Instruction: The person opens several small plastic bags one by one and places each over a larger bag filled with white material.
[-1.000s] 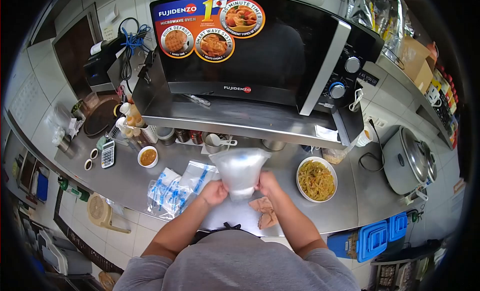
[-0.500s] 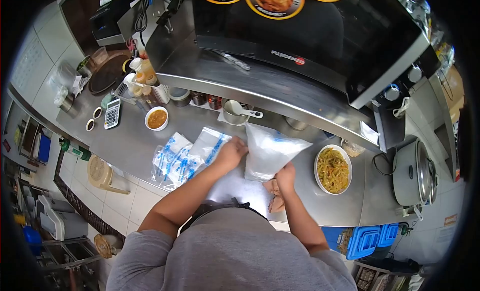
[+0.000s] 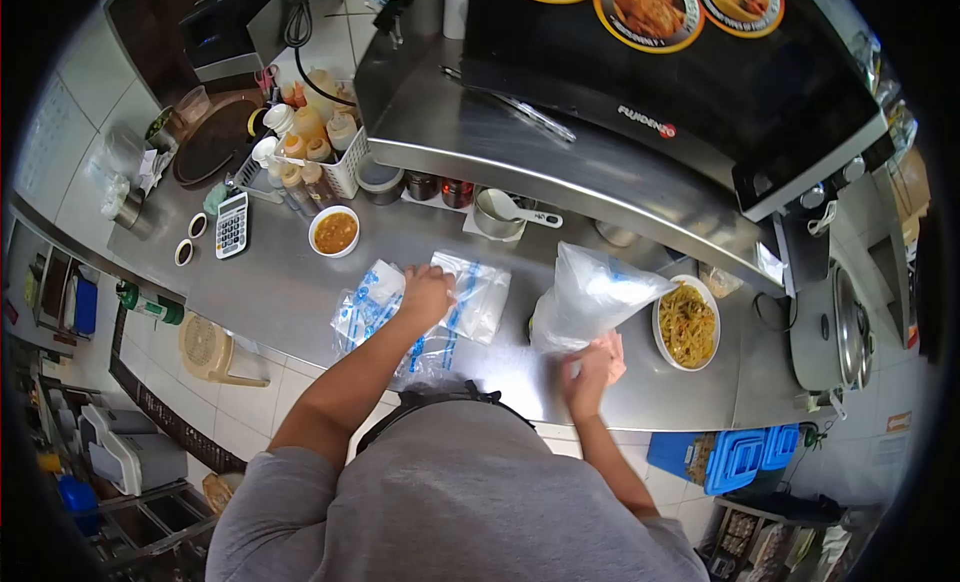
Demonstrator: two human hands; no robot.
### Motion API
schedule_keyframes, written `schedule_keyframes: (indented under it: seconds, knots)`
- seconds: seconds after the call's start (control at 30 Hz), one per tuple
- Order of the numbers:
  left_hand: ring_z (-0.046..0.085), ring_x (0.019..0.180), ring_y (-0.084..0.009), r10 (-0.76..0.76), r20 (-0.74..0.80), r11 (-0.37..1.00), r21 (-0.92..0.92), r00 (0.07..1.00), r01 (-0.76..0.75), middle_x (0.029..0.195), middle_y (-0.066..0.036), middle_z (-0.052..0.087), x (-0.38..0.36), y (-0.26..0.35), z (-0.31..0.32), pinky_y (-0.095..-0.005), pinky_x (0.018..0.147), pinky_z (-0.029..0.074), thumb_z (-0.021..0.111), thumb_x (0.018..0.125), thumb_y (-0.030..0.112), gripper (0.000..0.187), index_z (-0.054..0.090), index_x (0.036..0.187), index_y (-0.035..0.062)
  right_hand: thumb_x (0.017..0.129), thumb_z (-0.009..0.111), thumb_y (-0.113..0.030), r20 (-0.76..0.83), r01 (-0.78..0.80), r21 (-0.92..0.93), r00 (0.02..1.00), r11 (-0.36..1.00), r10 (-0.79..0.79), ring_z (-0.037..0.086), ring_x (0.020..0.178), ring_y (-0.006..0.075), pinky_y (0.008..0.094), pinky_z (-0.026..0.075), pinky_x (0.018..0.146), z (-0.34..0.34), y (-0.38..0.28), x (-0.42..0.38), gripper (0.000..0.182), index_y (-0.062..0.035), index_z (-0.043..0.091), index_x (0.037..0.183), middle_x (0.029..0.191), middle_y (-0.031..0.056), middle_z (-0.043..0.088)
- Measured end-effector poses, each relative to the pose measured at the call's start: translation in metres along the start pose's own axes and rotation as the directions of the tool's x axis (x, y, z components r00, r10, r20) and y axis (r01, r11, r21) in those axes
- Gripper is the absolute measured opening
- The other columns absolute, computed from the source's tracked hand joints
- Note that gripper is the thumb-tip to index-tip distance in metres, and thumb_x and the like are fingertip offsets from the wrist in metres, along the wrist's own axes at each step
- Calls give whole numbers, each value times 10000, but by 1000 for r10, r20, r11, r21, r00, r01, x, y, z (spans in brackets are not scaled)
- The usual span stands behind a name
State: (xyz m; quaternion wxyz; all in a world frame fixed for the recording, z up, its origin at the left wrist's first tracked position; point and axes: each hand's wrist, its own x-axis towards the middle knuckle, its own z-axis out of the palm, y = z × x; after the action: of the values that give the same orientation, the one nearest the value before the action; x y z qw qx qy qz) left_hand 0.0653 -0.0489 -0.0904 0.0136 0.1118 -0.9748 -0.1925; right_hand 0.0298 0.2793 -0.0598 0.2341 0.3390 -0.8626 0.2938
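Observation:
My left hand [image 3: 427,297] rests on the clear plastic bags with blue print [image 3: 376,292], its fingers bent over their edge near a flat stack of bags [image 3: 478,294]. What its fingertips hold, if anything, is hidden. My right hand [image 3: 586,372] has its fingers closed at the lower corner of a puffed-out clear bag [image 3: 590,297], which stands up from the steel counter. A pink item [image 3: 615,356] lies just behind that hand. To the right is a white bowl of noodles [image 3: 688,325].
The steel counter [image 3: 270,302] also bears a bowl of orange sauce [image 3: 334,232], a calculator [image 3: 232,225], a basket of bottles [image 3: 346,172] and a steel cup with a scoop [image 3: 495,214]. A shelf [image 3: 560,167] with a microwave [image 3: 640,92] overhangs the back; a cooker [image 3: 825,332] stands right.
My left hand has left the puffed bag and moved left onto the printed bags. My right hand remains at the puffed bag's lower part. The view has shifted.

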Motion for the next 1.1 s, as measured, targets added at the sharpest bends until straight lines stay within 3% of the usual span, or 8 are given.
schedule_keyframes:
  seconds: [0.1, 0.4, 0.5, 0.6, 0.77, 0.97, 1.07, 1.1]
  knots:
    - [488, 1106, -272, 186, -105, 980, -49, 977, -192, 982, -52, 582, -29, 7, -16, -544, 1052, 251, 740, 722, 192, 207, 609, 866, 121, 746, 703, -55, 250, 128, 319, 944, 939, -214, 616, 864, 339, 413, 503, 783, 12, -67, 0, 229, -37, 608, 953, 946, 161, 622]
    - [541, 1008, -326, 182, -234, 834, -478, 955, -276, 1001, -98, 582, -57, -2, -12, -454, 999, 360, 665, 753, 61, 155, 514, 786, 76, 747, 732, -223, 390, 30, 73, 919, 997, -56, 347, 1308, 382, 499, 264, 1082, 89, -99, 88, 607, -53, 497, 1280, 1409, 194, 399]
    - [456, 1208, -365, 184, -274, 896, -347, 944, -275, 1259, -145, 520, -76, -13, -21, -487, 1054, 306, 675, 798, 154, 237, 576, 1000, 78, 699, 768, -214, 555, -64, 108, 832, 992, -7, 321, 1329, 386, 441, 272, 1095, 108, -81, 101, 719, -94, 455, 1335, 1418, 200, 389]
    - [106, 1442, -337, -49, -96, 994, 89, 994, 58, 1538, -147, 201, -94, -47, -16, -598, 1121, 36, 531, 874, 532, 737, 325, 1452, 124, 681, 773, -187, 554, -76, 140, 833, 987, -15, 488, 1146, 364, 444, 373, 980, 138, -59, 93, 493, -70, 591, 1124, 1167, 181, 557]
    - [119, 1437, -341, 31, -67, 995, 99, 997, -24, 1538, -144, 204, -88, -65, -11, -595, 1122, 50, 494, 881, 563, 742, 320, 1455, 125, 689, 746, -120, 596, -107, 96, 802, 990, 29, 550, 994, 338, 452, 421, 862, 127, -72, 95, 247, -41, 621, 887, 935, 114, 617]
    - [163, 1429, -326, 76, -124, 994, 82, 989, -66, 1513, -160, 261, -60, -61, -4, -604, 1120, 75, 429, 935, 520, 646, 361, 1427, 107, 628, 829, -244, 433, -258, 209, 889, 943, 148, 536, 1069, 368, 438, 420, 926, 136, -76, 93, 551, -52, 587, 1085, 1037, 156, 621]
    - [194, 1419, -318, 27, -193, 993, -110, 981, -49, 1484, -170, 306, -44, -56, -6, -553, 1136, 122, 427, 967, 388, 537, 375, 1412, 92, 592, 851, -355, 351, -191, -76, 914, 979, 205, 578, 1062, 372, 426, 440, 939, 159, -66, 94, 774, 7, 525, 1193, 1078, 218, 631]
    - [203, 1415, -318, 3, -235, 968, -242, 972, -62, 1473, -172, 321, -41, -58, -12, -534, 1140, 138, 433, 971, 334, 505, 380, 1408, 86, 588, 850, -356, 536, -252, -126, 796, 959, 280, 575, 1080, 383, 418, 436, 955, 149, -71, 100, 763, 23, 541, 1174, 1111, 238, 619]
